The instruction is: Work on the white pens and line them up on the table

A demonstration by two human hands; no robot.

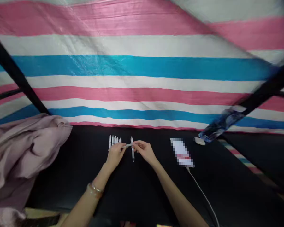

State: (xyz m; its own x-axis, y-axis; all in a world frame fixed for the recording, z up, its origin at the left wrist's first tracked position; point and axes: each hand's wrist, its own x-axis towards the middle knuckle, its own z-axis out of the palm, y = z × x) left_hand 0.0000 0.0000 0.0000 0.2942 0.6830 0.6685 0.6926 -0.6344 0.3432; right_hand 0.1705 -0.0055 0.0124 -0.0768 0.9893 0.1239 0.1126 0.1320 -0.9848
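Note:
Between my two hands a white pen (128, 145) is held roughly level, one end in each hand's fingers. My left hand (115, 154) grips its left end, and my right hand (144, 151) pinches its right end. Another white pen (133, 153) with a dark tip lies lengthwise on the black surface, passing beneath the held one. Just behind my left hand, several white pens (112, 140) lie side by side in a row, their lower parts partly hidden by that hand.
On the black table (142, 189), a phone (182, 153) with a white cable (203, 194) lies to the right, near a small white case (199, 141). A blue patterned object (219, 126) leans by the right pole. Pinkish cloth (28, 148) is heaped at left. Striped sheeting (142, 67) hangs behind.

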